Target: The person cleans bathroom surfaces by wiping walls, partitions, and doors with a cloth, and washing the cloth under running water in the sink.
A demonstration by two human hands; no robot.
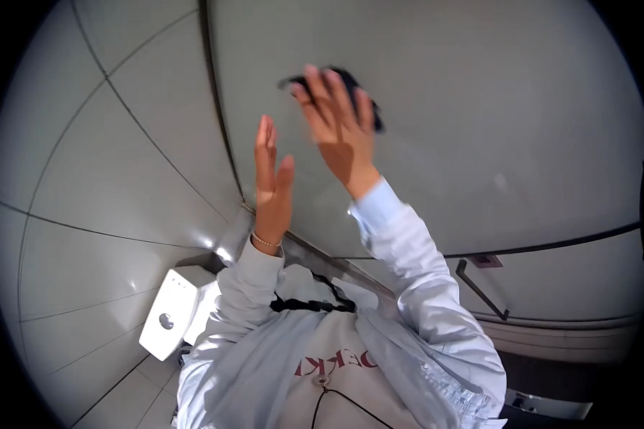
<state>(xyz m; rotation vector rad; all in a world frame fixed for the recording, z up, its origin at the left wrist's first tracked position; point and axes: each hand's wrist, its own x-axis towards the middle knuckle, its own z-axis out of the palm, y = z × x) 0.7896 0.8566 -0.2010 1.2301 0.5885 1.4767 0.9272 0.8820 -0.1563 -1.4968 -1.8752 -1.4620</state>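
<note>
My right hand (pixel 342 129) is raised with its fingers spread over a black cloth-like item (pixel 352 84), pressing it against a large pale grey panel (pixel 479 129). Parts of the dark item show past the fingertips and beside the little finger; it is slightly blurred. To the left, my left hand (pixel 270 186) is held up on edge, fingers extended and thumb apart, with nothing visible in it. A beaded bracelet (pixel 267 242) circles the left wrist.
Grey tiled wall (pixel 107 157) stands at the left, meeting the panel at a dark vertical edge. A white box-like unit (pixel 170 313) is at the lower left. At the lower right are a metal handle (pixel 482 291) and a small red label (pixel 486 262).
</note>
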